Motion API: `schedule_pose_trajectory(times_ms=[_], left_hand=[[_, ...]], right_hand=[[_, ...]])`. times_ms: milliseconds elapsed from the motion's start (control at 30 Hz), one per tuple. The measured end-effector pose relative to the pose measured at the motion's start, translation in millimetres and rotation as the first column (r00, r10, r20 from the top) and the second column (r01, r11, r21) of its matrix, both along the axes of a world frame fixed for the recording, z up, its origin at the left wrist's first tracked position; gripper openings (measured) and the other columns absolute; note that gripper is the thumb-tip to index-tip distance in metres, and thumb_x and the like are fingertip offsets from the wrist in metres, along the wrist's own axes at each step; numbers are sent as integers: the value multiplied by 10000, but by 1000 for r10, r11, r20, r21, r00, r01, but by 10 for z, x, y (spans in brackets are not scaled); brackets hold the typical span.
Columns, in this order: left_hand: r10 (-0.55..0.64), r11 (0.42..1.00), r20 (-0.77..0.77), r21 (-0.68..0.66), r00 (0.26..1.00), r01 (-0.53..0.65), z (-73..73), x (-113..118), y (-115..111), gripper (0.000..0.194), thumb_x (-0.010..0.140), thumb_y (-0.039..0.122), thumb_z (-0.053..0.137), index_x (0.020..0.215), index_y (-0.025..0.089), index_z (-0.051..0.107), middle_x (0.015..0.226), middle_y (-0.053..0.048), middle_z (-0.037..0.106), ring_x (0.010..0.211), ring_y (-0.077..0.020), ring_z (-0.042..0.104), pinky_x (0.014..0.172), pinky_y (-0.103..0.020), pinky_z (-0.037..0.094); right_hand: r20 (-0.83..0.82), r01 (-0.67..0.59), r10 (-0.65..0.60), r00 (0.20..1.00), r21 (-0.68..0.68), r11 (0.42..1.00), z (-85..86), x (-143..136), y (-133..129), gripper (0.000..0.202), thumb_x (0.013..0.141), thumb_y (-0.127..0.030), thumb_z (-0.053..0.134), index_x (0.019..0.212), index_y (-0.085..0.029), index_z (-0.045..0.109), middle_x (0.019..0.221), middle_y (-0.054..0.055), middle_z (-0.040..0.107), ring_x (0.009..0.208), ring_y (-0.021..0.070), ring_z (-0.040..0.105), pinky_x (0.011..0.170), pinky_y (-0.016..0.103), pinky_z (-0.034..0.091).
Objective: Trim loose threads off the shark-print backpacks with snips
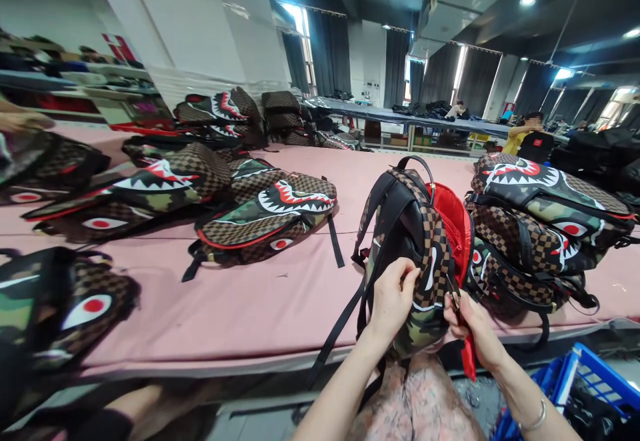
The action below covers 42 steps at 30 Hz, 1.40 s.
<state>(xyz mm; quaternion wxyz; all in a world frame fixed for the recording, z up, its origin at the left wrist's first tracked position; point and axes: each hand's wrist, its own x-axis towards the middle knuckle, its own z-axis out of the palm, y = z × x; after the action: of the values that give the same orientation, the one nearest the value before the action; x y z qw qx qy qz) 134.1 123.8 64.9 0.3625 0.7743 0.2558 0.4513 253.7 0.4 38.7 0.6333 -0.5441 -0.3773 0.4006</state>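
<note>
Pink worktop (pixel 280 301) backs the backpack (pixel 434 241), whose detail work seemingly wants steadiness next: left grip (pixel 394 300) pinched together, right grip (pixel 473 321) clamped on a small item (pixel 454 298).

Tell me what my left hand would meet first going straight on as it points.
Your left hand would probably meet the upright, rounded, brown-and-black checkered backpack; depth is unclear.

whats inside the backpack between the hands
Red lining shows at the opened side of the backpack. Anything deeper is hidden behind its checkered panel and can't be seen.
</note>
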Motion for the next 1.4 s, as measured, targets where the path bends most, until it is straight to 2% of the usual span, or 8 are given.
schedule_pose_trajectory(times_ms=[100, 300, 467, 733, 867, 1033, 1233, 1400], left_hand=[[33, 999, 30, 26, 999, -34, 31, -19, -26, 162, 816, 285, 457, 718, 186, 538, 721, -19, 570, 676, -133, 540, 596, -219, 417], [43, 998, 90, 49, 995, -47, 21, -32, -41, 132, 811, 251, 464, 730, 184, 543, 750, -24, 559, 680, -124, 536, 587, -213, 419], [40, 997, 174, 54, 984, -50, -65, -10, -20, 114, 807, 228, 471, 724, 179, 532, 771, -31, 532, 690, -126, 522, 585, -215, 421], [-67, 985, 392, -120, 918, 124, -194, 125, 9, 96, 815, 230, 472, 734, 179, 475, 764, -22, 525, 692, -125, 517, 642, -243, 436], [-32, 900, 607, -327, 794, 287, -243, 204, -15, 149, 794, 250, 527, 694, 173, 448, 767, -10, 518, 667, -104, 518, 641, -235, 439], [14, 807, 725, -415, 689, 420, -283, 227, -47, 145, 757, 231, 587, 711, 162, 468, 779, -10, 524, 684, -100, 534, 677, -238, 437], [4, 821, 715, -402, 699, 406, -318, 207, -55, 153, 766, 233, 583, 698, 160, 468, 795, -12, 531, 680, -96, 539, 672, -233, 437], [-40, 852, 692, -354, 721, 386, -308, 187, -63, 151, 791, 236, 552, 699, 165, 456, 768, -8, 526, 680, -102, 542, 654, -232, 436]], right_hand=[[-199, -105, 115, 973, 58, 993, 111, -110, -14, 372, 812, -557, 467, 854, -194, 534, 621, -42, 365, 448, 50, 213, 414, 192, 179], [-363, -158, 172, 916, 69, 985, 205, -288, 70, 281, 765, -456, 601, 789, -185, 530, 547, -61, 343, 422, 40, 262, 394, 171, 162], [-348, -101, 130, 929, 100, 990, 226, -382, 153, 305, 760, -460, 608, 730, -176, 498, 450, -94, 282, 365, 25, 201, 362, 163, 121], [-350, -45, 74, 934, 91, 995, 201, -477, 235, 295, 795, -437, 573, 727, -161, 495, 423, -105, 279, 349, 12, 166, 343, 144, 124], [-365, -21, 50, 930, 85, 996, 188, -511, 255, 302, 794, -438, 574, 726, -155, 490, 423, -108, 268, 348, 8, 164, 343, 139, 122], [-381, -6, 30, 924, 62, 998, 193, -562, 261, 306, 782, -437, 587, 725, -155, 482, 420, -110, 273, 345, 3, 159, 342, 132, 123], [-405, 54, -26, 914, 56, 997, 201, -643, 278, 319, 762, -442, 608, 715, -154, 480, 416, -112, 276, 341, 1, 167, 334, 126, 120], [-405, 175, -112, 907, 121, 977, 93, -765, 336, 305, 786, -446, 579, 730, -159, 490, 426, -112, 265, 350, 4, 171, 341, 116, 147]])
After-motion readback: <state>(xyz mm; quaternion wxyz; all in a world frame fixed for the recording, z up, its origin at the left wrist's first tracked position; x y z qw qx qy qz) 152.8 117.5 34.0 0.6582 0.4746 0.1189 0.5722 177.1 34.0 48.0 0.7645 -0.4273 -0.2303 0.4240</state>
